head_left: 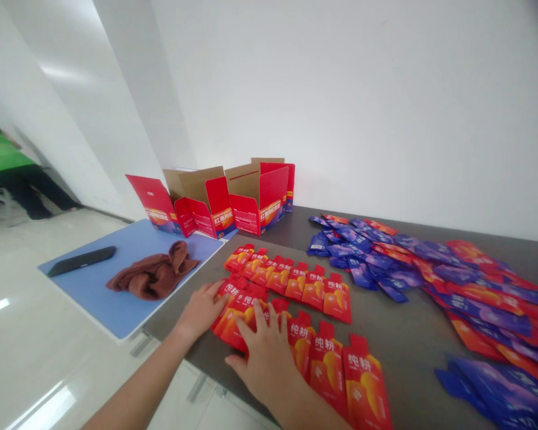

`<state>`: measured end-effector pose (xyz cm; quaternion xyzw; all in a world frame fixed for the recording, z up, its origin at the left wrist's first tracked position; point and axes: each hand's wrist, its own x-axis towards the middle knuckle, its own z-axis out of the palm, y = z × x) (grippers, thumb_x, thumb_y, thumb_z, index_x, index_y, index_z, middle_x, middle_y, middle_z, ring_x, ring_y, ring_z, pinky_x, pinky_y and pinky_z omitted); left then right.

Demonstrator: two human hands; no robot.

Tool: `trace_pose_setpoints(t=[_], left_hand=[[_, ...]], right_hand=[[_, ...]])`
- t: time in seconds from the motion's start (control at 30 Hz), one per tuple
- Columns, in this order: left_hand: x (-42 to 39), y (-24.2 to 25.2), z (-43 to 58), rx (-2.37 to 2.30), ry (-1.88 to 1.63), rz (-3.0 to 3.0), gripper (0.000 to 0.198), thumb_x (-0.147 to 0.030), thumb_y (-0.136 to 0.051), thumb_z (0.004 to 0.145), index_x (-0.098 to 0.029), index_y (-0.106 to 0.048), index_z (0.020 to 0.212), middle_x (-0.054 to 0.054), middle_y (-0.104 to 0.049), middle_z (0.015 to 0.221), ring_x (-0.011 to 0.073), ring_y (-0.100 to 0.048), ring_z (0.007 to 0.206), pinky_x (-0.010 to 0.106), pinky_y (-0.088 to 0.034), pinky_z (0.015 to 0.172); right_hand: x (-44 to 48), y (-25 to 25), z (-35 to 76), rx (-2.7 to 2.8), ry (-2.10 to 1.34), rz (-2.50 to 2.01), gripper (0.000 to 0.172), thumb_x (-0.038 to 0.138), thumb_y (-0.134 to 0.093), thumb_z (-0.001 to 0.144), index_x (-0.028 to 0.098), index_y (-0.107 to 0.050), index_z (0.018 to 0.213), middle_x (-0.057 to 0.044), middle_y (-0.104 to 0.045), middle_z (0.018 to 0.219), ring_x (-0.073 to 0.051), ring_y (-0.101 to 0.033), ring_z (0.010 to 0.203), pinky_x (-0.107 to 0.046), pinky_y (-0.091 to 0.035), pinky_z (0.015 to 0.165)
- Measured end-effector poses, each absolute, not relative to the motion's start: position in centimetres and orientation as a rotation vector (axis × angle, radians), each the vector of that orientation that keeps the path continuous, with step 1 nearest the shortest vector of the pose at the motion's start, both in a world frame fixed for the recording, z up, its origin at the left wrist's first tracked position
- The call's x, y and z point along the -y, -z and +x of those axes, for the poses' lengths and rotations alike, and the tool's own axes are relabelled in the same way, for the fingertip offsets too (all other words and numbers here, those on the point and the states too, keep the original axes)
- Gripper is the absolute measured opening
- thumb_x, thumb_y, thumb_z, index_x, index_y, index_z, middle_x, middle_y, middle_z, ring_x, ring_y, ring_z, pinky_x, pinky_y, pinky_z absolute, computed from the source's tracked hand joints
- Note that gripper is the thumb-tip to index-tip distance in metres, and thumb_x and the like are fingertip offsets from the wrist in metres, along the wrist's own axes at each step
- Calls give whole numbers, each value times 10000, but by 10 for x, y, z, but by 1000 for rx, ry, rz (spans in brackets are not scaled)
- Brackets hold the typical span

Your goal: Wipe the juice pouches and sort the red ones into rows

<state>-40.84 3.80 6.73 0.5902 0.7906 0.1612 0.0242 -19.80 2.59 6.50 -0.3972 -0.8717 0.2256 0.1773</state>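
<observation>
You're pressing your right hand (264, 364) flat down on the glossy red-and-orange foil sachets (327, 373), fingers (260, 316) spread wide, no pinch showing. Your left hand (201, 310) is resting on the left end of the same group, with its fingers (215, 291) lying close together, also not pinching anything. The sachets are lying in overlapping rows across the lower middle of the frame, on a dark grey table (399, 334), and they're running up toward centre. Upper right of them, glossy blue-purple sachets (363, 251) are sitting in a loose heap, which is spreading to the right edge and mixing with more red-orange ones (488, 295). At the far table end, two open red-and-kraft cardboard boxes (255, 200) are standing with flaps up, touching a pale blue rectangular board (85, 298) at left. On that board a crumpled brown cloth towel (152, 275) is lying beside a flat black strip (80, 261). Upper left of the frame, a person in a green shirt (9, 158) is standing well apart, back on the floor.
</observation>
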Motion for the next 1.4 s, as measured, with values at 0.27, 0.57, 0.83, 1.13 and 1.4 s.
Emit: trace_pose_setpoints(t=[0.27, 0.57, 0.83, 1.13, 1.4], left_hand=[[-18, -67, -400, -2532, -369, 1841, 438, -306, -358, 947, -140, -562, 1296, 154, -628, 1252, 293, -577, 1160, 436, -430, 1001], [-34, -88, -398, -2446, -464, 1941, 456, -328, -340, 953, -99, -558, 1281, 179, -579, 1326, 287, -556, 1212, 437, -378, 1082], [-86, -90, -386, -1824, -272, 2261, 395, -391, -437, 948, -189, -627, 1229, 87, -650, 1292, 231, -591, 1195, 352, -431, 1053], [-77, -84, -392, -1826, -247, 2262, 470, -417, -434, 951, -160, -551, 1327, 144, -602, 1346, 287, -562, 1227, 449, -402, 1068], [-97, -85, -376, -1577, -302, 2315, 303, -307, -498, 929, -192, -641, 1170, 82, -679, 1224, 209, -616, 1129, 335, -451, 1008]], right_hand=[[-28, -53, -204, 2448, -641, -1099, 610, 532, -680, 777, 377, -522, 1345, -100, -358, 1546, -429, -318, 1379, -662, -164, 1088], [-32, -59, -199, 2439, -669, -1092, 732, 626, -661, 750, 323, -482, 1393, -128, -386, 1525, -400, -284, 1405, -628, -134, 1123], [-35, -47, -197, 2474, -623, -1096, 758, 677, -632, 739, 322, -482, 1392, -129, -353, 1544, -417, -273, 1407, -645, -131, 1118], [-34, -47, -197, 2464, -626, -1074, 740, 692, -605, 756, 315, -486, 1382, -130, -402, 1513, -416, -299, 1394, -662, -149, 1106], [-34, -45, -197, 2464, -622, -1074, 754, 686, -613, 754, 308, -478, 1392, -150, -393, 1514, -414, -292, 1400, -651, -145, 1111]])
